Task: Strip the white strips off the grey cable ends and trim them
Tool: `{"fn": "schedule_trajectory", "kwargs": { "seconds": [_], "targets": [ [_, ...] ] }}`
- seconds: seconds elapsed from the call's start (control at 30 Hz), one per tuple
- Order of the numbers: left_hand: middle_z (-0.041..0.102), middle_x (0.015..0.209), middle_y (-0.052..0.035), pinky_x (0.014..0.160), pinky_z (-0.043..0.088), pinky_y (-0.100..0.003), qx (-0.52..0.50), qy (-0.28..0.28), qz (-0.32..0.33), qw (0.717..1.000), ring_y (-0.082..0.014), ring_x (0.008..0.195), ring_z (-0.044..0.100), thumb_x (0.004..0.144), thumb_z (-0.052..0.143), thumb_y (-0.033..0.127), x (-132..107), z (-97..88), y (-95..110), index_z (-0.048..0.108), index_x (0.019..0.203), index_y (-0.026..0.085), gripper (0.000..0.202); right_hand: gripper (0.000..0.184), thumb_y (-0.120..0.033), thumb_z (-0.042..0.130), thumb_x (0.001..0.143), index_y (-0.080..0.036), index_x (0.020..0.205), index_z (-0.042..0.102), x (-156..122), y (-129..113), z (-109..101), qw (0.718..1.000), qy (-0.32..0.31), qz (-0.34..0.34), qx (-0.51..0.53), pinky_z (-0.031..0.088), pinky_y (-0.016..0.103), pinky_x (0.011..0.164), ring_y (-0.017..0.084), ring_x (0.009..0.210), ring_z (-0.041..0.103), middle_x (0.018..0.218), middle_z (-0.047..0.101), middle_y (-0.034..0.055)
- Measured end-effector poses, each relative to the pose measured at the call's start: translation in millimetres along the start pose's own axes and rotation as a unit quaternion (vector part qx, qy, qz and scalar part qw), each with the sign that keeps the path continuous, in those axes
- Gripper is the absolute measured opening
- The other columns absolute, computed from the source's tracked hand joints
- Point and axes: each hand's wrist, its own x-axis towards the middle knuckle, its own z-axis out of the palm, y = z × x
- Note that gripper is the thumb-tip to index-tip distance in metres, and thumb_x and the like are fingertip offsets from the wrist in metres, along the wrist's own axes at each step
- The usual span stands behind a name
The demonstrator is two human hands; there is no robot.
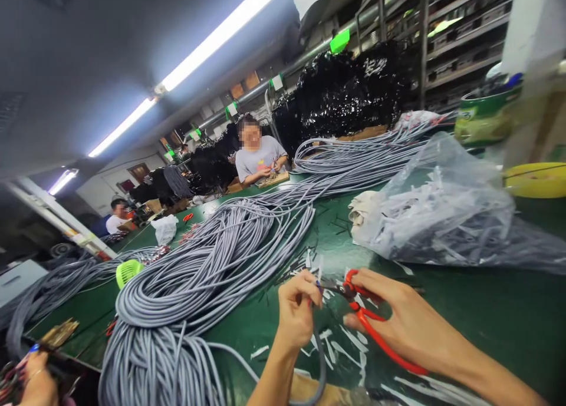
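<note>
My left hand [297,306] is closed around the end of a grey cable [319,359], which hangs down below the fingers in a curve. Small coloured tips, blue and red, show near those fingers. In my right hand [400,312] is a pair of red-handled scissors [369,320], with thumb and fingers on its spread handles. The short dark blades point left and meet the cable end at my left fingertips; whether they touch a wire is too small to tell. White scraps [329,344] lie on the green table [481,317] beneath both hands.
Large coils of grey cable [212,258] cover the table's left and middle. A clear plastic bag [442,217] of white scraps lies at the right, near a green bucket [486,117]. A co-worker [259,152] sits across the table; another person's hand [39,370] shows at lower left.
</note>
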Motion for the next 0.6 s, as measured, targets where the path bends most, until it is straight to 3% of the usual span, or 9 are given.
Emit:
{"fn": "schedule_trajectory", "kwargs": {
  "seconds": [0.23, 0.37, 0.5, 0.6],
  "targets": [
    [0.041, 0.052, 0.0007, 0.053, 0.028, -0.025, 0.054, -0.008, -0.003, 0.999, -0.0117, 0.053, 0.037, 0.085, 0.047, 0.051, -2.3, 4.5, -0.6, 0.046, 0.05, 0.016, 0.049, 0.035, -0.053, 0.054, 0.077, -0.02, 0.063, 0.054, -0.1, 3.0, -1.1, 0.999, 0.03, -0.037, -0.004, 0.043, 0.023, 0.052, 0.013, 0.054, 0.052, 0.061, 0.057, 0.0011],
    [0.041, 0.05, 0.0004, 0.056, 0.03, -0.027, 0.046, 0.002, -0.038, 0.998, -0.013, 0.055, 0.038, 0.083, 0.049, 0.054, -3.1, 6.3, 1.9, 0.046, 0.049, 0.017, 0.051, 0.037, -0.054, 0.054, 0.077, -0.02, 0.063, 0.055, -1.6, 6.2, -0.1, 0.999, 0.027, -0.037, -0.005, 0.041, 0.023, 0.049, 0.013, 0.051, 0.049, 0.059, 0.056, 0.0007],
    [0.041, 0.051, 0.0007, 0.055, 0.029, -0.025, 0.031, 0.011, -0.074, 0.997, -0.0117, 0.053, 0.036, 0.08, 0.053, 0.056, -4.1, 7.4, 3.8, 0.046, 0.051, 0.017, 0.05, 0.051, -0.061, 0.051, 0.075, -0.02, 0.046, 0.042, -2.2, 6.6, 1.9, 0.998, 0.056, -0.011, -0.004, 0.032, 0.023, 0.041, 0.01, 0.043, 0.038, 0.046, 0.043, -0.002],
    [0.04, 0.055, 0.0026, 0.046, 0.024, -0.022, 0.016, 0.025, -0.123, 0.992, -0.0086, 0.047, 0.029, 0.079, 0.054, 0.057, -5.2, 9.2, 4.6, 0.052, 0.067, 0.017, 0.042, 0.054, -0.065, 0.054, 0.07, -0.02, 0.045, 0.04, -0.8, 4.6, 1.4, 0.992, 0.108, 0.041, 0.041, 0.032, 0.023, 0.04, 0.01, 0.042, 0.037, 0.044, 0.04, -0.0028]
  ]
}}
